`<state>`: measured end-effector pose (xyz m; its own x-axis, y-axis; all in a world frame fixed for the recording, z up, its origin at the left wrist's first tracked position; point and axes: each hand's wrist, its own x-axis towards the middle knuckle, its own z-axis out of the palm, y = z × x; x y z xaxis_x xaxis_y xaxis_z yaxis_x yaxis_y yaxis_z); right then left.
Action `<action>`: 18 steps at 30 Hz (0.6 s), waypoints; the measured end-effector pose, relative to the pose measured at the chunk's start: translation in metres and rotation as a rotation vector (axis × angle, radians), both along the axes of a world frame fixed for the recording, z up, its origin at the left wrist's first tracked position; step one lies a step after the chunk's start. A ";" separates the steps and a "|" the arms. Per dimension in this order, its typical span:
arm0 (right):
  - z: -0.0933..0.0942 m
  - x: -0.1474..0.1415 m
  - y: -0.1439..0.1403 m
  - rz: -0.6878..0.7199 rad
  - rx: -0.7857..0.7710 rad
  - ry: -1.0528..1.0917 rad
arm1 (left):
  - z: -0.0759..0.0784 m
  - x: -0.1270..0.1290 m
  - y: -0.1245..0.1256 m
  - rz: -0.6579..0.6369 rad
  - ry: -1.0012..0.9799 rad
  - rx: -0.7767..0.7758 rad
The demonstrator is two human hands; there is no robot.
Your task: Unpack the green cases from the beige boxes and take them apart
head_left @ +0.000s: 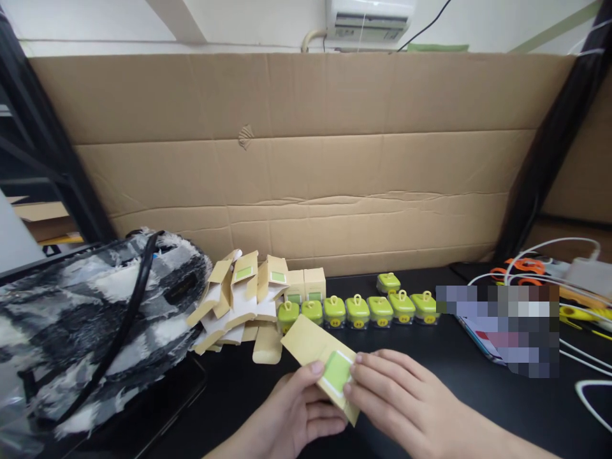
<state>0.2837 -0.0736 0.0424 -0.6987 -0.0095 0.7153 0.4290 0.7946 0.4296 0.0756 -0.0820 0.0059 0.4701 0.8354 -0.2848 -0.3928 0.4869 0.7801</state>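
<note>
I held a flat tan carton with a green label patch between both hands, just in front of the row of green-capped jars. My left hand was closed on its lower edge, thumb pressed on the top face beside the green patch. My right hand pinched the near right edge, fingertips touching the patch's border. The carton lay tilted, its far corner pointing toward the left end of the jar row and stopping short of it.

Left of the jar row, a cluster of folded tan cartons leaned against each other with open flaps, and two upright closed boxes stood touching the row's left end. One jar sat alone behind the row, near its right end. Behind the jars ran a cardboard wall, closing off the far edge of the black table.

Far left of the row, a black-and-white fuzzy bag crowded the table's edge. Right of the row, white cables and a blurred patch filled the corner. The bare table between the jars and my hands was a narrow strip; more bare surface lay to the right of my right hand.
</note>
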 end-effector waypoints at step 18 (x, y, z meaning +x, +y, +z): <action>-0.009 0.009 -0.005 0.154 -0.097 -0.058 | 0.003 0.003 -0.002 0.190 0.061 0.098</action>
<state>0.2928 -0.0781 0.0332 -0.7343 -0.0524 0.6768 0.2763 0.8876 0.3685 0.0788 -0.0845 0.0086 0.2858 0.9324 -0.2213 -0.4209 0.3296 0.8451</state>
